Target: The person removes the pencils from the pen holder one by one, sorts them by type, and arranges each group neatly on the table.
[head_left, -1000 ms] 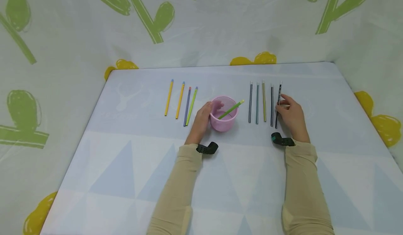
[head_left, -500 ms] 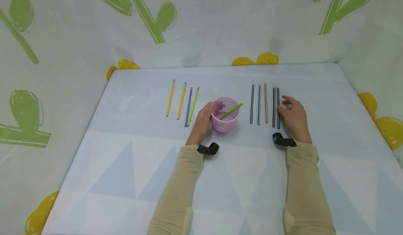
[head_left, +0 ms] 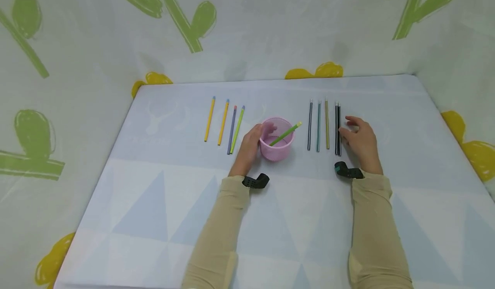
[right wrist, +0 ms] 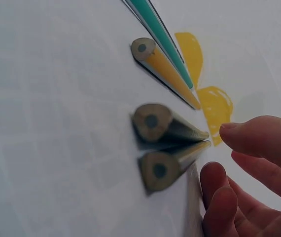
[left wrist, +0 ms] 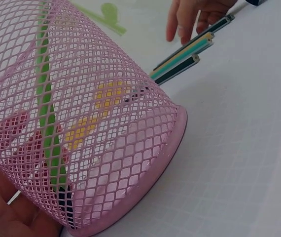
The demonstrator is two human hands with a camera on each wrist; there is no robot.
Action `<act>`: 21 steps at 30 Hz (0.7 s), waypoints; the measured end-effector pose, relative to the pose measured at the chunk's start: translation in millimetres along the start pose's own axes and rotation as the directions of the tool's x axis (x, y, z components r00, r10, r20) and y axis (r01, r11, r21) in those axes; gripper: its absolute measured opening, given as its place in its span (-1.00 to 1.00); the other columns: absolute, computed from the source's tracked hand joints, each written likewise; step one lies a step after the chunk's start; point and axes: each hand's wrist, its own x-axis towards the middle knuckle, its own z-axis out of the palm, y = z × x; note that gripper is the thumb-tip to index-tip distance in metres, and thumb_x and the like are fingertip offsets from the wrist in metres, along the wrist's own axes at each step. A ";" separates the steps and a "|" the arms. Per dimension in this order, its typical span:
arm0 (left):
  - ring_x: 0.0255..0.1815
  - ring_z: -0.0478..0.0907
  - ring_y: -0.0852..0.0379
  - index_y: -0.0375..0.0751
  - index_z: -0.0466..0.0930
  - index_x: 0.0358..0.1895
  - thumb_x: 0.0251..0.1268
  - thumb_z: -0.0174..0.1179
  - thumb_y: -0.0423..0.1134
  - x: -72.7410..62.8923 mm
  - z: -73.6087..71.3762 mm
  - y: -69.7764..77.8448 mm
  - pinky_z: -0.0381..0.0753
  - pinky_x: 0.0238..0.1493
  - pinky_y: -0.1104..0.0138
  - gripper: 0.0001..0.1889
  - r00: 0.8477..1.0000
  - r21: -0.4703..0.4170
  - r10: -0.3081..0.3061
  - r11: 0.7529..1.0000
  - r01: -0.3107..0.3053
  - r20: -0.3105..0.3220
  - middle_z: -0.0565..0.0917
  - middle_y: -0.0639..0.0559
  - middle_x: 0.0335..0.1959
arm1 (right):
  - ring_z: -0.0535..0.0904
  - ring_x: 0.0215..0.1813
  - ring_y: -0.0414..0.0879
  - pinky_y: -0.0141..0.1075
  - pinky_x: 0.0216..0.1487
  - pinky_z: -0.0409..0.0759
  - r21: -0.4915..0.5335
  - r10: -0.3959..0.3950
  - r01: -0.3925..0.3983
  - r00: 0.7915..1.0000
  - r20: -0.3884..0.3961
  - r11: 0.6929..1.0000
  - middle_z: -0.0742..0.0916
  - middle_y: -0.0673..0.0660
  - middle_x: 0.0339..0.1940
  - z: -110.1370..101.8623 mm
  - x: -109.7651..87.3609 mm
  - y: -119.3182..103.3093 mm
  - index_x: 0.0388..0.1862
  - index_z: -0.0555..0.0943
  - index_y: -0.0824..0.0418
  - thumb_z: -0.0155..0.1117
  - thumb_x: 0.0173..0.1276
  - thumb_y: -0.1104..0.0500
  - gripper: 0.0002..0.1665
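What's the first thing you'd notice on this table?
Probably the pink mesh cup in the middle of the table, with a green pencil leaning inside it and the left hand holding its side. Next, the two dark pencils lying side by side at the right hand, which has loose fingers.

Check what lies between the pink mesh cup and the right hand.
In the head view, five pencils lie side by side between the pink mesh cup and the right hand: dark, teal, olive, then two black pencils touching each other, nearest the fingers.
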 end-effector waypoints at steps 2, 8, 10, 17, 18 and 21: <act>0.14 0.36 0.10 -0.22 0.43 0.11 0.43 -0.36 0.03 -0.4 0.0 -0.6 0.24 0.19 0.28 -0.50 1.000 0.000 0.005 1.000 -0.005 0.000 0.51 -0.05 0.05 | 0.49 -0.30 -0.08 -0.44 -0.45 0.43 0.011 0.000 0.000 1.000 0.007 1.000 0.40 0.18 0.19 -0.3 -0.7 -0.5 0.32 0.23 0.10 0.03 0.29 -0.06 -0.36; 0.15 0.36 0.11 -0.22 0.43 0.11 0.42 -0.37 0.05 -1.7 -1.1 -2.2 0.23 0.19 0.30 -0.48 1.000 0.006 0.010 1.000 -0.010 0.005 0.51 -0.05 0.05 | 0.47 -0.23 -0.08 -0.48 -0.45 0.44 0.079 0.014 -0.014 1.000 0.005 0.997 0.39 0.15 0.20 1.5 -1.2 -2.6 0.33 0.21 0.06 0.01 0.30 -0.08 -0.36; 0.15 0.36 0.12 -0.21 0.43 0.10 0.41 -0.37 0.07 -1.5 -1.4 -1.8 0.23 0.19 0.32 -0.47 1.000 0.018 0.001 1.000 -0.001 0.001 0.50 -0.03 0.05 | 0.48 -0.22 -0.09 -0.50 -0.43 0.45 0.121 0.021 -0.019 1.000 -0.020 0.992 0.41 0.13 0.18 2.1 -0.6 -4.3 0.33 0.22 0.02 -0.01 0.31 -0.08 -0.38; 0.13 0.36 0.10 -0.23 0.44 0.09 0.41 -0.34 0.06 0.4 -1.0 -1.3 0.24 0.18 0.31 -0.48 1.000 -0.003 0.004 1.000 -0.004 -0.011 0.51 -0.05 0.04 | 0.52 -0.23 -0.12 -0.49 -0.53 0.45 0.271 -0.009 0.032 0.996 -0.087 0.962 0.50 0.10 0.04 3.7 0.6 -9.7 0.27 0.29 -0.10 -0.02 0.31 -0.13 -0.46; 0.13 0.37 0.10 -0.24 0.44 0.09 0.41 -0.34 0.05 0.2 -0.9 -1.9 0.24 0.18 0.29 -0.48 1.000 -0.011 0.007 1.000 -0.007 -0.011 0.51 -0.07 0.04 | 0.52 -0.23 -0.12 -0.47 -0.55 0.45 0.282 -0.020 0.046 0.996 -0.092 0.958 0.51 0.09 0.02 5.0 1.5 -8.6 0.25 0.31 -0.13 -0.02 0.30 -0.13 -0.47; 0.13 0.37 0.09 -0.24 0.44 0.09 0.42 -0.35 0.03 -0.2 -1.2 -2.7 0.24 0.19 0.25 -0.49 1.000 -0.018 0.010 1.000 -0.010 -0.006 0.51 -0.08 0.04 | 0.52 -0.22 -0.11 -0.47 -0.54 0.46 0.302 -0.062 0.093 0.992 -0.111 0.949 0.54 0.07 -0.02 10.4 7.0 -2.5 0.23 0.33 -0.13 -0.02 0.31 -0.13 -0.50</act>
